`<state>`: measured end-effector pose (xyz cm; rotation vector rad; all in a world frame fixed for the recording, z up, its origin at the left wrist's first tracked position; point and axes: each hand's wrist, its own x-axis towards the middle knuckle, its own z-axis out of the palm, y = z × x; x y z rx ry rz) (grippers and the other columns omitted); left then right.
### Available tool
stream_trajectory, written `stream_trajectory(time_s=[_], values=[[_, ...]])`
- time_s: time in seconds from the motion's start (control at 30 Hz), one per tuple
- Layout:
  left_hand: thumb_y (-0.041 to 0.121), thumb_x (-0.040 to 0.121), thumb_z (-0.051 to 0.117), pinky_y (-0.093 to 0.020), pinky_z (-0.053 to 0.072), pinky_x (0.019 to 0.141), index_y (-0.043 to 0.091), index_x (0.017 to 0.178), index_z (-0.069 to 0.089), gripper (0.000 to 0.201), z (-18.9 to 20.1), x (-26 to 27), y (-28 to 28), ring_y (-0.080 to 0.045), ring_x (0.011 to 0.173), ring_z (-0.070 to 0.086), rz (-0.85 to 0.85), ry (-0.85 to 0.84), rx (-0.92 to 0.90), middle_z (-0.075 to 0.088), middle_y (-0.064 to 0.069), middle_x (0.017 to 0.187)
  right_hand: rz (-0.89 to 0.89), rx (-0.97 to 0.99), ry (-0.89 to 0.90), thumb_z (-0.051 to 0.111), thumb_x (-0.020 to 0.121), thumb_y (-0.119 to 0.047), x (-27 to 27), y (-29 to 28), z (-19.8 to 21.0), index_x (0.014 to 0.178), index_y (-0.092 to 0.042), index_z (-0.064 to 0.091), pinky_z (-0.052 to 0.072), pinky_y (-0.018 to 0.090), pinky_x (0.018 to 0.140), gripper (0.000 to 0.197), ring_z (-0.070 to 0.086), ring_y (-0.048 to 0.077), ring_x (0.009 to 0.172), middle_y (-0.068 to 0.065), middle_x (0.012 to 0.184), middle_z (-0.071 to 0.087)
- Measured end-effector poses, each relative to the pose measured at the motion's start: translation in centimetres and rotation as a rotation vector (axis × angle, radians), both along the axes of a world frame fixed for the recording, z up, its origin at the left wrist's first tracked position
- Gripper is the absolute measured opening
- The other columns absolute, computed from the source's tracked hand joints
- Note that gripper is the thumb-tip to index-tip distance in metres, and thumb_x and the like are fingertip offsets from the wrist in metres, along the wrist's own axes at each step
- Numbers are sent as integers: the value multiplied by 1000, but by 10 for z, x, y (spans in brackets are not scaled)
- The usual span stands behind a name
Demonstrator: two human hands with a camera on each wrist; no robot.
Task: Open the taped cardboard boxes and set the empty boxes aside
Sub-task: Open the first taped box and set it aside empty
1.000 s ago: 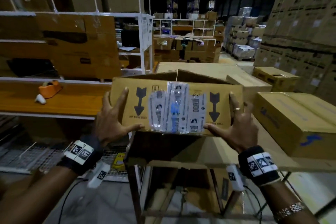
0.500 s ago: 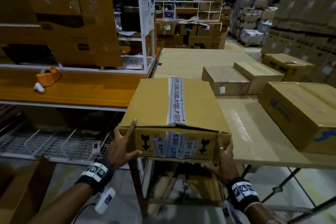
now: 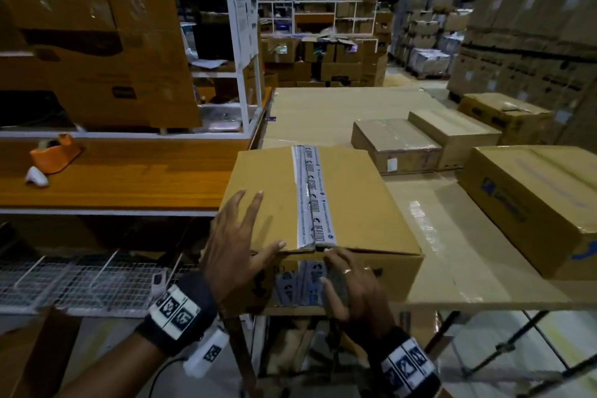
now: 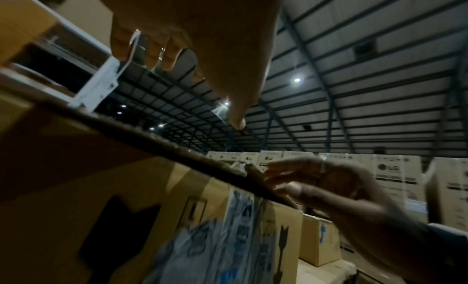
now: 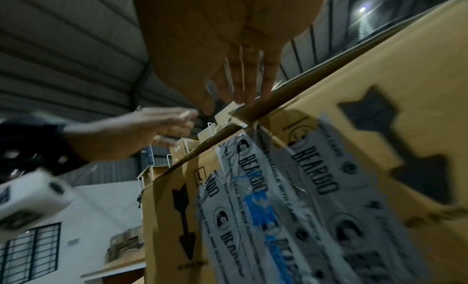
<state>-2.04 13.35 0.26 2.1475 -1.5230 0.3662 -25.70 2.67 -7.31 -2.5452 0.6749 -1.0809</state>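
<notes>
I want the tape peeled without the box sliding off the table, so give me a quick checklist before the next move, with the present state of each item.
1. Box resting flat on the table: ok, though it sits at the near corner.
2. Left hand steadying the box top: ok, fingers spread, thumb at the front edge.
3. Right hand at the tape end on the front edge: ok.
4. Tape end actually pinched: cannot tell, the wrist views are blurred.
5. Top flaps closed: ok, the tape runs unbroken along the seam.
6. Space behind the box for the flaps: ok, the table is bare there.
</notes>
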Motion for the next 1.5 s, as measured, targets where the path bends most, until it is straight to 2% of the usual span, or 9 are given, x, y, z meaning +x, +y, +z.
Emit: stream_trajectory(time_s=[0.13, 0.33, 0.47, 0.77, 0.97, 1.1, 1.27, 1.37, 1.5], values=[[75, 82, 57, -51, 33, 115, 29, 161, 12, 102, 28, 10, -31, -31, 148, 28, -138, -60, 22, 19, -10, 164, 23, 37, -60, 54, 101, -26, 18, -8, 6, 141, -18, 54, 54, 44, 95, 41, 59, 20, 127, 3, 138, 61], [63, 84, 69, -47, 38, 113, 23, 158, 24, 95, 77, 27, -82, -31, 145, 33, -288, -210, 53, 28, -9, 161, -131, -47, -74, 55, 97, -31, 4, -17, 36, 149, -14, 45, 40, 44, 116, 55, 38, 29, 147, 10, 157, 42], [45, 92, 70, -47, 37, 115, 21, 156, 33, 78, 96, 20, -143, -27, 146, 34, -639, -279, 117, 35, -6, 161, -230, -95, -109, 63, 95, -27, -8, -44, 65, 154, -11, 38, 29, 33, 121, 66, 28, 23, 152, 8, 164, 31], [28, 101, 61, -51, 32, 115, 20, 157, 35, 62, 71, -58, -292, -23, 153, 23, -969, -411, 392, 29, 1, 166, -489, 50, 94, 65, 95, -17, -38, -121, 59, 162, -19, 13, 15, 39, 122, 85, -9, 21, 154, 0, 169, -16], [21, 100, 61, -50, 38, 111, 18, 150, 48, 52, 36, -79, -367, -28, 147, 36, -1040, -543, 610, 43, -1, 159, -549, 360, 295, 57, 100, -30, -53, -160, 42, 161, -18, -2, 0, 38, 126, 86, -11, 28, 156, 12, 167, -22], [26, 102, 58, -47, 49, 101, 19, 137, 63, 36, 3, -65, -389, -30, 133, 55, -1079, -407, 649, 62, -3, 142, -497, 573, 317, 46, 105, -37, -57, -167, 27, 162, -18, 13, 13, 37, 126, 68, 4, 27, 157, 14, 169, -5], [19, 98, 62, -39, 56, 92, 20, 121, 75, 26, -17, -60, -398, -20, 110, 70, -1091, -118, 517, 74, 2, 123, -545, 604, 282, 35, 108, -27, -50, -167, 20, 135, -24, 55, 46, 35, 103, 34, 57, 20, 122, -1, 140, 59], [23, 98, 65, -36, 56, 89, 22, 116, 78, 22, -14, -58, -402, -14, 103, 72, -1108, -52, 514, 75, 5, 117, -542, 604, 278, 39, 106, -21, -49, -167, 23, 141, -25, 53, 44, 32, 103, 38, 58, 19, 123, -5, 140, 60], [32, 94, 71, -37, 56, 88, 20, 122, 74, 31, 0, -57, -416, -16, 99, 71, -1072, -63, 575, 76, 2, 117, -411, 704, 304, 41, 107, -38, -61, -179, 46, 150, -21, 41, 38, 27, 98, 46, 49, 19, 134, -2, 153, 48]])
